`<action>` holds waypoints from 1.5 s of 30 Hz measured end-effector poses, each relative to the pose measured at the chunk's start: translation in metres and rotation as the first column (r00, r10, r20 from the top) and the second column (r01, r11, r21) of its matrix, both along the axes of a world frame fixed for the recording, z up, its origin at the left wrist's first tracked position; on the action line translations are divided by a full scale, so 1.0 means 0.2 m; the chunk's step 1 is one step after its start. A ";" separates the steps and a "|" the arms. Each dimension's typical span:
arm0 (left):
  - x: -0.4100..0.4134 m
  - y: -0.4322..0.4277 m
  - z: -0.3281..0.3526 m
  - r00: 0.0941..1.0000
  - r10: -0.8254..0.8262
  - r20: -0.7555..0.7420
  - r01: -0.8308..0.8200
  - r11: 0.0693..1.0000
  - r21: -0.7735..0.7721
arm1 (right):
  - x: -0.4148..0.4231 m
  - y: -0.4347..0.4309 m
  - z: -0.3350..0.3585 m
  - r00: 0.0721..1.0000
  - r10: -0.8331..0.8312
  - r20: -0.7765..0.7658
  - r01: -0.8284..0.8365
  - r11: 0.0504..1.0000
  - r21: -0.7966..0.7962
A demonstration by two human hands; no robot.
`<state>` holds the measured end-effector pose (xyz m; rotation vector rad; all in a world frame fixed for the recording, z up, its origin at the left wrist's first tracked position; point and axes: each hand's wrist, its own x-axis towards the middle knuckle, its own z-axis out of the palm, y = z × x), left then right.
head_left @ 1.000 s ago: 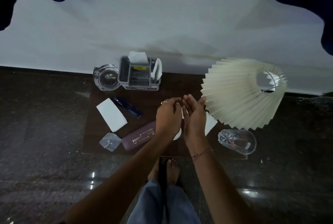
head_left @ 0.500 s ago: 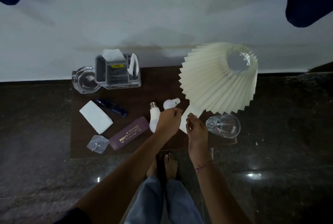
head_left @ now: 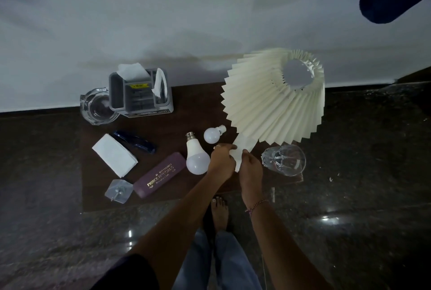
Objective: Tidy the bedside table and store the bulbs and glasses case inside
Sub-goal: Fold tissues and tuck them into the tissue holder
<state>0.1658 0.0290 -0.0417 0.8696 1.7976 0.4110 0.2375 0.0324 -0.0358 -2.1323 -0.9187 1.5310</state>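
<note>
On the dark wooden bedside table [head_left: 191,103] lie a large white bulb [head_left: 197,158] and a small white bulb [head_left: 212,134], side by side near the middle. A maroon glasses case [head_left: 159,174] with gold lettering lies to their left, near the front edge. My left hand [head_left: 221,159] and my right hand [head_left: 250,168] both pinch a folded white paper [head_left: 242,150] at the table's front, just right of the large bulb. The paper's far end runs under the lamp shade.
A cream pleated lamp shade [head_left: 275,105] covers the table's right side. A clear glass [head_left: 284,159] lies beside my right hand. At the back left stand a grey organiser [head_left: 140,96] and glass ashtray [head_left: 98,106]. A white napkin [head_left: 114,154], blue glasses [head_left: 135,141] and small plastic packet [head_left: 117,188] lie left.
My hands have pulled back from the table's middle to the front and closed on the white paper, uncovering both bulbs. The view has shifted left.
</note>
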 end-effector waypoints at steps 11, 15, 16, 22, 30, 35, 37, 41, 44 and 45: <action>0.02 0.01 -0.01 0.998 0.042 0.054 -0.037 0.994 -0.104 | 0.02 -0.04 -0.04 0.997 -0.065 -0.037 0.063 0.997 -0.045; 0.01 -0.02 0.01 0.995 0.076 0.067 -0.068 0.991 -0.114 | 0.03 -0.06 -0.02 0.994 -0.075 -0.076 0.073 0.997 -0.031; 0.01 -0.02 0.03 0.994 0.087 0.072 -0.079 0.991 -0.110 | 0.03 -0.06 -0.02 0.996 -0.060 -0.069 0.059 0.998 -0.017; -0.02 -0.04 0.13 0.953 0.296 0.061 -0.289 0.952 -0.098 | 0.03 -0.06 0.02 0.998 -0.031 -0.057 0.034 0.998 0.047; -0.31 -0.05 0.33 0.916 0.400 -0.007 -0.399 0.915 0.056 | -0.13 -0.03 0.14 0.960 0.022 -0.278 -0.004 0.998 0.065; -0.51 -0.14 0.37 0.846 0.532 0.021 -0.532 0.845 0.055 | -0.33 0.00 0.23 0.933 0.173 -0.316 -0.143 0.983 0.117; -0.60 -0.17 0.39 0.810 0.583 0.057 -0.586 0.804 0.100 | -0.43 0.03 0.25 0.907 0.290 -0.306 -0.245 0.953 0.177; -0.80 -0.18 0.42 0.810 0.579 0.096 -0.587 0.797 0.144 | -0.63 0.09 0.29 0.828 0.500 -0.252 -0.434 0.858 0.275; -0.94 -0.16 0.43 0.861 0.506 -0.041 -0.488 0.846 0.214 | -0.75 0.15 0.32 0.778 0.619 -0.107 -0.549 0.753 0.364; -0.98 -0.16 0.43 0.851 0.519 -0.081 -0.488 0.838 0.245 | -0.78 0.16 0.32 0.768 0.636 -0.068 -0.568 0.728 0.384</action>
